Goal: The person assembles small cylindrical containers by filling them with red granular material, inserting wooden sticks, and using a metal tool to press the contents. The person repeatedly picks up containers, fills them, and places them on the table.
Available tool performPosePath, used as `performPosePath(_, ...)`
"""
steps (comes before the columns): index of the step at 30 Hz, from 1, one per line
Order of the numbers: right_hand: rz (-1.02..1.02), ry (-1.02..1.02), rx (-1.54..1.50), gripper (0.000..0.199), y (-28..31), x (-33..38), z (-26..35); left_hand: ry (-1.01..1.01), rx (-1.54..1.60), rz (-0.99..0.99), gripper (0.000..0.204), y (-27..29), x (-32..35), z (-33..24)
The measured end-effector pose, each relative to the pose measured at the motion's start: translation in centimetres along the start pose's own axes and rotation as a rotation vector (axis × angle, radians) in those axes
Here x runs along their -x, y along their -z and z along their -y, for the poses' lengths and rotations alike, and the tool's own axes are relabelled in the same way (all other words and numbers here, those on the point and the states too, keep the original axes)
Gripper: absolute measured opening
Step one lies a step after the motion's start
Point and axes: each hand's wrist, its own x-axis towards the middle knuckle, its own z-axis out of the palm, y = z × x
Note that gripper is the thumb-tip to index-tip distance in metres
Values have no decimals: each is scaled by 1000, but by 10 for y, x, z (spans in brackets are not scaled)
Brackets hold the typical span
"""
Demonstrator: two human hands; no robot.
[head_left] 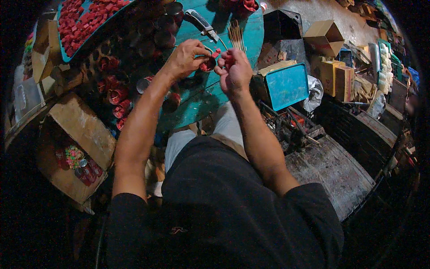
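Over the turquoise table [188,115], my left hand [190,56] grips a small round dark cup [207,65] with red material inside. Its fingers close around the cup's rim. Just to the right, my right hand [236,74] is closed, fingers curled toward the cup. Red shows at those fingertips; what they hold, if anything, I cannot make out. A small red piece [217,52] shows between the two hands. Beyond them lie a grey-and-black utility knife [201,24] and a bundle of thin sticks [236,36].
Several dark cups [165,39] crowd the table's left side, along with red-coated cups [118,94]. A tray of red chunks [92,22] stands at the far left. A cardboard box [83,123] sits lower left. To the right are a blue tray [287,86] and open carton [324,38].
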Motion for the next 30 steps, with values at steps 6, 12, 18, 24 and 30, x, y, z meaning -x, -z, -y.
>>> performPosePath(6,381,472,1310,20,-14,8,24,-37,31,-26,27,-9,4,13)
performPosePath(12,340,503,1409,24,2,2,13,-43,-60,-33,31,-11,9,-1)
performPosePath(18,380,618,1289,37,2,-7,13,120,-185,-349,36,-29,36,-49)
performPosePath(24,404,557,1290,38,7,-12,22,378,-128,-553,49,-65,53,-64)
performPosePath(30,384,450,1229,28,-2,-21,58,392,-157,-527,46,-68,49,-82)
